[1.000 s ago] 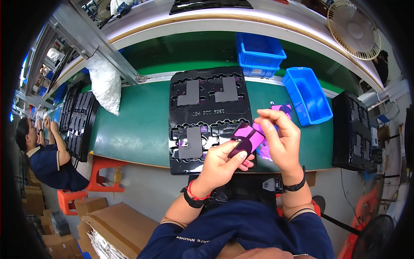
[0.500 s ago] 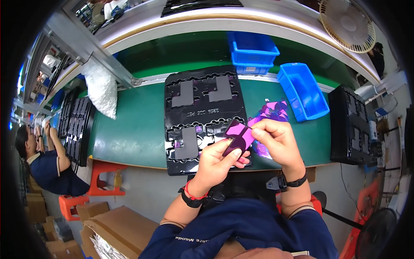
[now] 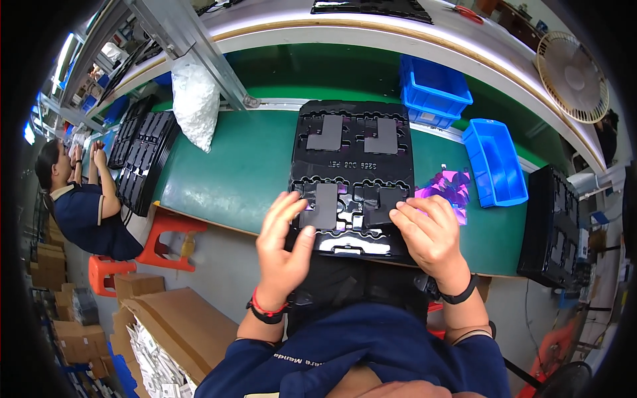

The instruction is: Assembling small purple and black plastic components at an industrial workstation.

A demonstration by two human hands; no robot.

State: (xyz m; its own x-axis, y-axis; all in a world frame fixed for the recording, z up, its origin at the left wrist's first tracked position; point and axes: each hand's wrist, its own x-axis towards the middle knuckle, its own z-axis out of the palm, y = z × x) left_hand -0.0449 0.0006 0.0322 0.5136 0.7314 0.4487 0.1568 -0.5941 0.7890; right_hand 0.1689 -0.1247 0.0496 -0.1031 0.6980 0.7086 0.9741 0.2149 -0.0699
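Note:
A black moulded tray (image 3: pixel 352 163) lies on the green bench in front of me. Grey L-shaped flat pieces sit in three of its pockets: upper left (image 3: pixel 325 134), upper right (image 3: pixel 381 137) and lower left (image 3: pixel 326 207). A darker flat piece (image 3: pixel 381 205) lies in the lower right pocket. My right hand (image 3: pixel 431 232) rests its fingertips at that piece's right edge, fingers stretched out. At the tray's lower left edge, my left hand (image 3: pixel 282 245) is open, thumb apart from the fingers, beside the grey piece there. Crumpled purple film (image 3: pixel 448 190) lies right of the tray.
Blue bins (image 3: pixel 434 89) stand at the back, another blue bin (image 3: pixel 494 162) to the right. Stacked black trays (image 3: pixel 554 229) stand at the right end. A white bag (image 3: pixel 194 99) leans by the post. A co-worker (image 3: pixel 89 199) sits at left, near an open cardboard box (image 3: pixel 179 331).
My hands have parted, and the dark piece with purple film they held is out of them. A dark piece now lies in the lower right pocket. The view has shifted left.

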